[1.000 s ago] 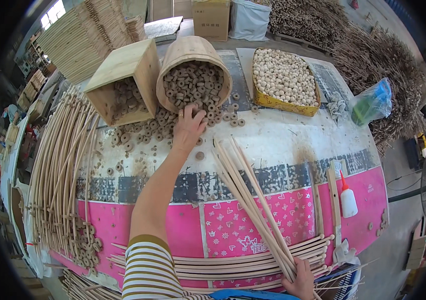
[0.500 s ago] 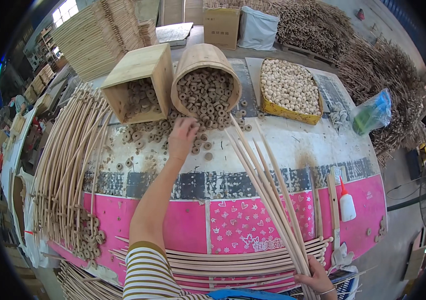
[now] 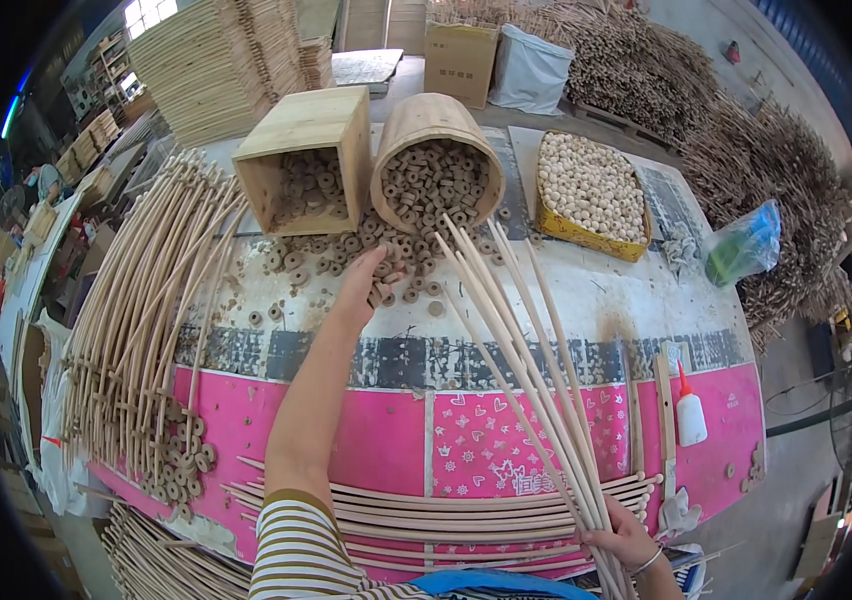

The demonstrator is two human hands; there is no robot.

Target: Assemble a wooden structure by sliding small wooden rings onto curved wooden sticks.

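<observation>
At the near edge of the desk [image 3: 386, 430], the right hand [image 3: 626, 540] is closed around the near part of a bundle of sticks [image 3: 568, 450]. The bundle's long axis runs obliquely, from the hand at lower right away to the upper left; its far ends fan apart and point toward the mouth of the wooden tub [image 3: 436, 115]. Beneath it, a row of rods [image 3: 436, 510] lies crosswise, left to right. Farther out on the right stands a white bottle [image 3: 691, 418] with a red nozzle. The left hand [image 3: 368, 280], fingers bent, reaches in at the loose wooden rings [image 3: 296, 258]; whether it grips any cannot be told. Beyond, the tub lies on its side, filled with rings, between an open-fronted wooden box [image 3: 311, 115] at left and a yellow tray [image 3: 596, 232] of pale beads at right. A brown carton [image 3: 458, 60] stands behind.
</observation>
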